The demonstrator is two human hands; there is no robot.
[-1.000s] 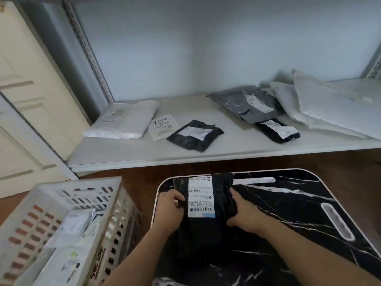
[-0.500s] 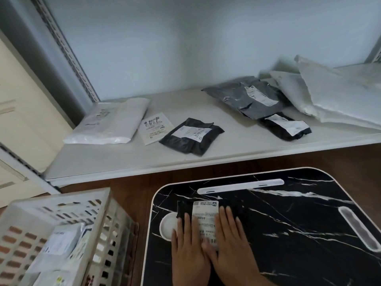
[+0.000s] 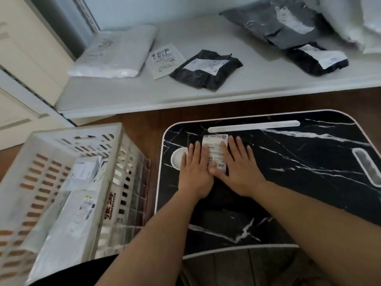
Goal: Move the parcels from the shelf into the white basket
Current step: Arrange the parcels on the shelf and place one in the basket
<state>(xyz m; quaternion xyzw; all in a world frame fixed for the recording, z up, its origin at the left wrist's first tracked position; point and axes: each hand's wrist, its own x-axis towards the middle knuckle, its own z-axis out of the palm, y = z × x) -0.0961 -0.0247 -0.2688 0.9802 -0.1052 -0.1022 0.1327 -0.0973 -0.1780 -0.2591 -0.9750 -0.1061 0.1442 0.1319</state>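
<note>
At the near left stands the white basket (image 3: 115,153), its slatted walls holding several pale parcels, among them a white labelled parcel (image 3: 76,219) lying along its right side. Beyond it, on the far side, the white shelf (image 3: 123,100) runs across the scene: at its left end lies a white padded parcel (image 3: 115,52), just beside that a small flat white packet (image 3: 164,60) with printing on it, then a black parcel (image 3: 206,69) with a white label. To the right of the basket is a black marble-patterned lap desk (image 3: 299,172) with a white rim, and on it rests a small black parcel (image 3: 215,145) with a barcode label facing up. The left hand (image 3: 195,172) and the right hand (image 3: 237,166) lie flat on that parcel, fingers straight and pressing down, thumbs touching each other. Farther right on the shelf sit a grey parcel (image 3: 278,25), another small black parcel (image 3: 317,58) touching its near edge, and white bags (image 3: 354,23) at the far right
</note>
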